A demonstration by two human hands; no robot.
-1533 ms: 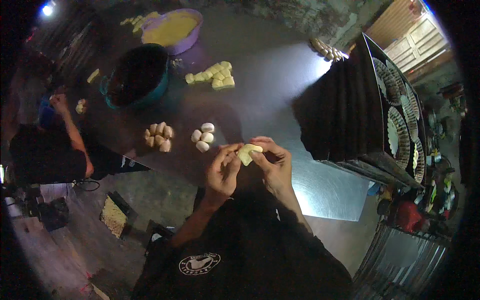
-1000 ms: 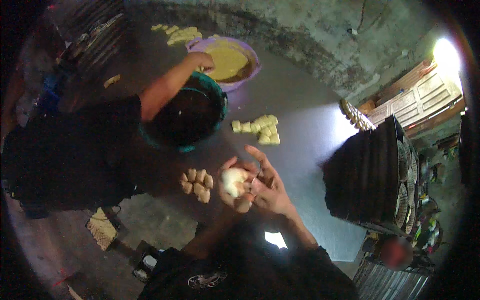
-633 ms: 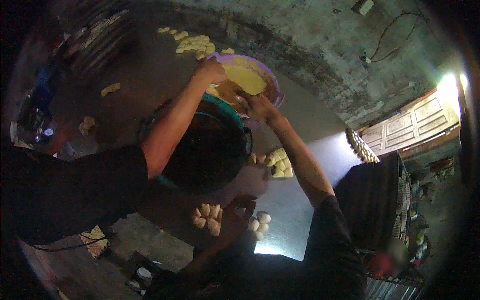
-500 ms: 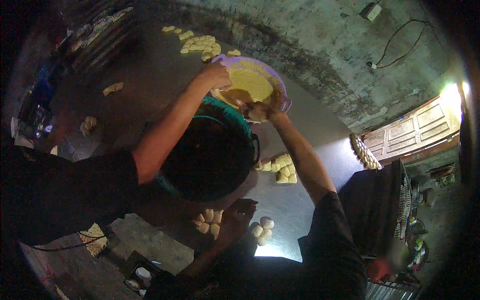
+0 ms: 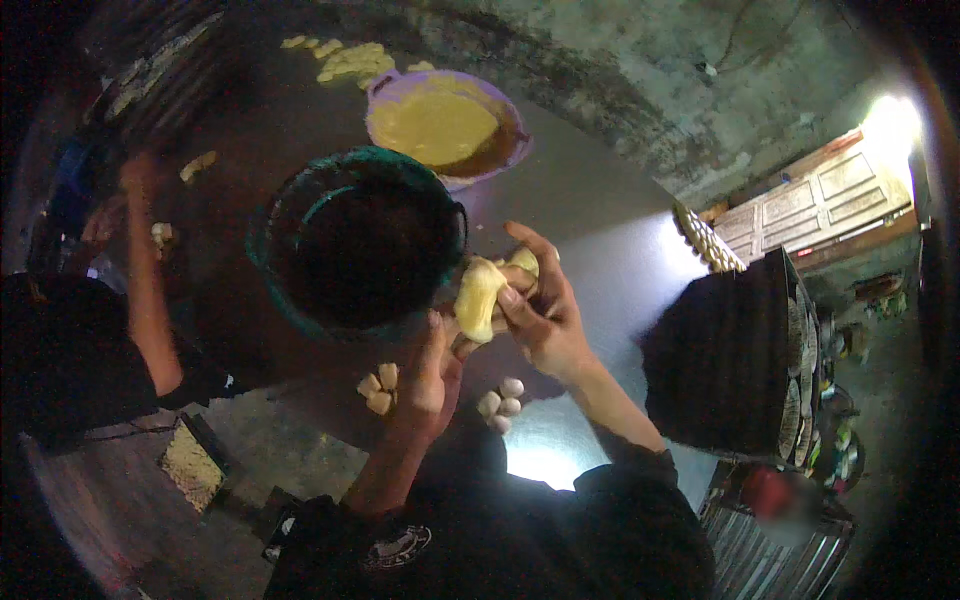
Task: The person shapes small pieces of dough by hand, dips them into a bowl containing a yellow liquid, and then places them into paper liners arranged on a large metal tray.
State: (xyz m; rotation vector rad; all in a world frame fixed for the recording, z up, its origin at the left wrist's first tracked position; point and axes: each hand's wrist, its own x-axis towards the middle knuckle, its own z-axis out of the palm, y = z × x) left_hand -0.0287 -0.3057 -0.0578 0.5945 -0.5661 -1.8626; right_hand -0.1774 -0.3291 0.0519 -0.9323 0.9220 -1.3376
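In front of my chest, my right hand (image 5: 550, 320) grips a soft, pale yellow piece of dough (image 5: 480, 300), its thumb pressed on the front. Below and left of it, my left hand (image 5: 430, 375) has its thumb raised, and its partly hidden fingers reach under the same dough. Another yellow lump (image 5: 525, 260) shows behind my right fingers; I cannot tell whether it is held or lies on the table. A big dark green tub (image 5: 290, 290) with a shadowed inside stands just left of my hands. Beyond it sits a purple basin (image 5: 517, 135) of yellow filling or batter.
Round pale dough balls (image 5: 500, 405) and cut dough pieces (image 5: 378, 388) lie on the table near me. More yellow pieces (image 5: 355, 65) are at the far edge. On the left, a co-worker's arm (image 5: 147, 290) reaches over the table. A dark-covered stack (image 5: 720, 360) stands right.
My right hand has come back from the purple basin and now holds dough; my left hand has risen to meet it. The co-worker's arm has withdrawn from the basin to the far left.
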